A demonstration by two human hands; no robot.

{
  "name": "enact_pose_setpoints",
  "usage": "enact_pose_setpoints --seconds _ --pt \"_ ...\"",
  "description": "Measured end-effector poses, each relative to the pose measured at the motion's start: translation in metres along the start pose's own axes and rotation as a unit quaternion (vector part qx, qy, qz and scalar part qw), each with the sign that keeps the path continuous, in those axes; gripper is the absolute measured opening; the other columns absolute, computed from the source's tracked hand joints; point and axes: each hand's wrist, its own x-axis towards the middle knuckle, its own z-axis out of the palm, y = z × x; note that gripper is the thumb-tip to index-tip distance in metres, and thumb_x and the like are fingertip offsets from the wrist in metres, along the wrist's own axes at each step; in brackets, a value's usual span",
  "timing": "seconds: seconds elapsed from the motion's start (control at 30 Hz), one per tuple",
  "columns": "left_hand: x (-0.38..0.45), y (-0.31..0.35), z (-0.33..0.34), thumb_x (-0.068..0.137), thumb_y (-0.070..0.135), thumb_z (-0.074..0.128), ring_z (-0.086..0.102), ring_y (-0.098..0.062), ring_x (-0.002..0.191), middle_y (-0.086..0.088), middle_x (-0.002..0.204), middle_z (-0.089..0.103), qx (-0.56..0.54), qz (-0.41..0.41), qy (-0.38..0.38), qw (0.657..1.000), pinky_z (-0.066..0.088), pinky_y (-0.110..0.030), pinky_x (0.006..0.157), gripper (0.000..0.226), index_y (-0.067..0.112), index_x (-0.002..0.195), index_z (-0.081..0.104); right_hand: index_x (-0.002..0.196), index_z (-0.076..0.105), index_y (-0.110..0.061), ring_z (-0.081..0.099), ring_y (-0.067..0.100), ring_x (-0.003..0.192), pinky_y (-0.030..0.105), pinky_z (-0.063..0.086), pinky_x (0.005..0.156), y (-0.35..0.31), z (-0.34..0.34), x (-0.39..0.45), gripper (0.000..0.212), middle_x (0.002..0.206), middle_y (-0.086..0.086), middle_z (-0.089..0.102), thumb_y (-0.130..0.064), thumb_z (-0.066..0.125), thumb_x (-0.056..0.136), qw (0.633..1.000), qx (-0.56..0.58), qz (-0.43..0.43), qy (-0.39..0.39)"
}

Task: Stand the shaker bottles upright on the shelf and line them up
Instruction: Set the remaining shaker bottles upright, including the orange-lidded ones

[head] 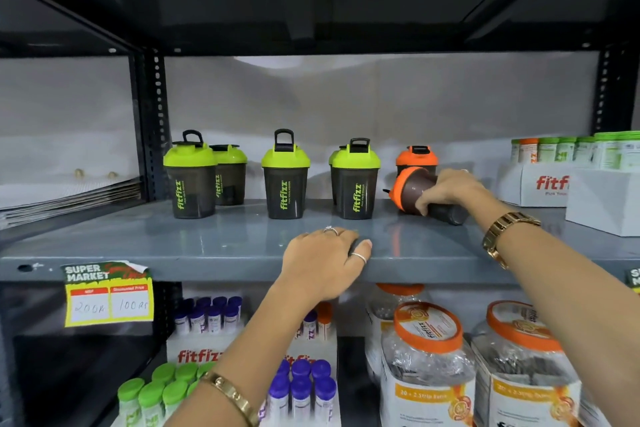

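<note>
Several dark shaker bottles with lime-green lids stand upright on the grey shelf (207,246): one at the left (189,177) with another behind it (230,173), one in the middle (285,177), one further right (355,180). An orange-lidded shaker (417,156) stands upright at the back. In front of it a second orange-lidded shaker (412,189) lies tilted on its side, lid to the left, and my right hand (450,189) grips its body. My left hand (325,260) rests on the shelf's front edge, holding nothing.
White fitfizz boxes (540,184) with small green-capped bottles stand at the shelf's right end. Stacked sheets (69,198) lie in the bay to the left. Below are tube packs and orange-lidded jars (427,354). A yellow price tag (109,295) hangs on the shelf edge.
</note>
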Motion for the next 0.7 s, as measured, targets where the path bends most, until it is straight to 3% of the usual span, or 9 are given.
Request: enact_pose_setpoints --seconds 0.07,0.17,0.27,0.37,0.5,0.6,0.7 --pt "0.0 0.0 0.0 0.098 0.045 0.022 0.049 -0.018 0.125 0.005 0.138 0.054 0.001 0.0 -0.001 1.0 0.039 -0.032 0.09 0.048 0.026 0.132 0.049 0.072 0.05 -0.011 0.055 0.03 0.085 0.024 0.043 0.056 0.005 0.001 -0.001 0.044 0.108 0.016 0.06 -0.033 0.079 0.047 0.998 0.059 0.004 0.02" --pt "0.0 0.0 0.0 0.098 0.044 0.021 0.05 -0.018 0.124 0.004 0.136 0.055 0.002 0.002 -0.002 1.0 0.039 -0.033 0.088 0.047 0.027 0.13 0.05 0.09 0.055 -0.011 0.057 0.03 0.084 0.029 0.048 0.068 0.01 0.0 -0.002 0.051 0.098 0.012 0.061 -0.032 0.081 0.052 0.984 0.173 0.001 0.049" --pt "-0.001 0.0 0.001 0.098 0.045 0.021 0.05 -0.019 0.123 0.004 0.136 0.055 0.005 0.005 -0.001 1.0 0.039 -0.033 0.09 0.047 0.027 0.13 0.05 0.106 0.056 -0.009 0.055 0.028 0.085 0.028 0.045 0.065 0.012 0.002 0.0 0.058 0.098 0.01 0.058 -0.028 0.083 0.058 0.951 0.303 -0.006 0.067" --pt "0.0 0.0 0.001 0.098 0.044 0.021 0.05 -0.018 0.124 0.004 0.137 0.055 0.005 0.004 0.002 1.0 0.039 -0.032 0.091 0.047 0.027 0.131 0.049 0.116 0.055 -0.005 0.056 0.028 0.09 0.031 0.047 0.074 0.013 0.007 0.004 0.066 0.103 0.011 0.059 -0.021 0.084 0.059 0.915 0.399 -0.001 0.062" --pt "-0.001 0.0 0.001 0.098 0.044 0.021 0.05 -0.018 0.124 0.004 0.137 0.055 0.005 0.006 0.005 1.0 0.04 -0.032 0.091 0.047 0.026 0.131 0.049 0.109 0.054 -0.006 0.057 0.029 0.101 0.036 0.048 0.085 0.018 0.014 0.006 0.06 0.111 0.012 0.061 -0.014 0.086 0.059 0.919 0.393 0.027 0.001" --pt "0.0 0.0 0.001 0.098 0.044 0.021 0.049 -0.018 0.125 0.005 0.138 0.054 0.004 0.006 0.003 1.0 0.04 -0.032 0.092 0.048 0.026 0.133 0.048 0.126 0.048 -0.006 0.057 0.032 0.116 0.035 0.047 0.086 0.019 0.015 0.006 0.077 0.122 0.013 0.061 -0.011 0.086 0.059 0.913 0.405 0.037 -0.035" --pt "0.0 0.0 0.001 0.098 0.044 0.021 0.05 -0.018 0.124 0.004 0.136 0.055 0.005 0.005 0.0 1.0 0.04 -0.033 0.091 0.047 0.026 0.13 0.05 0.136 0.035 -0.008 0.049 0.031 0.126 0.041 0.043 0.101 0.018 0.017 0.004 0.098 0.135 0.011 0.051 -0.017 0.089 0.056 0.91 0.41 0.029 -0.057"
